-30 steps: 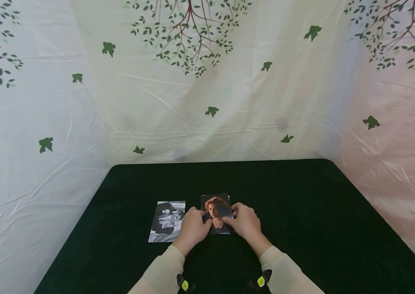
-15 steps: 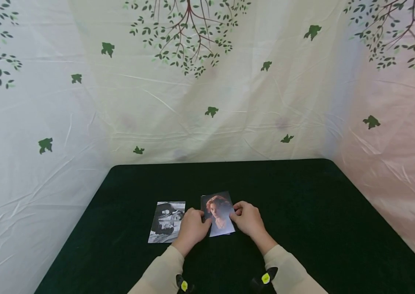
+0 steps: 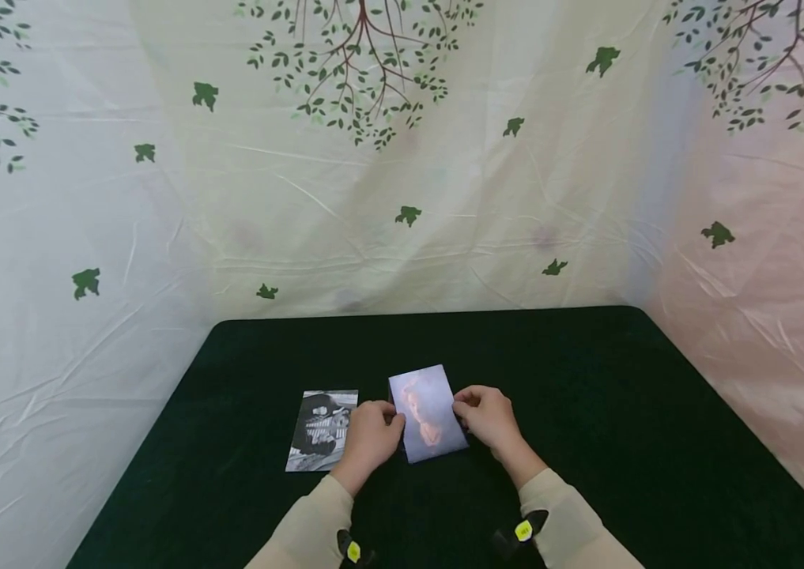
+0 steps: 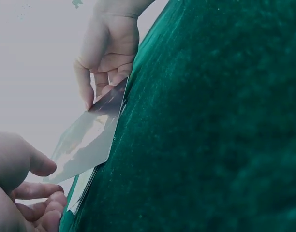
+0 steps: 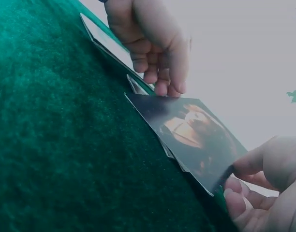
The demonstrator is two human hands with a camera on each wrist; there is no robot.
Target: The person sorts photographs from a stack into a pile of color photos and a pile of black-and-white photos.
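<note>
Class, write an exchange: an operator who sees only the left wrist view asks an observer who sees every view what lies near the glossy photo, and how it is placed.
Operator: Is another photo near the glossy photo?
Observer: Yes, the head view shows a black-and-white photo just left of the left hand.
Operator: Are the two photos lined up?
Observer: No, from the head view, the glossy photo sits at an angle to the other.
</note>
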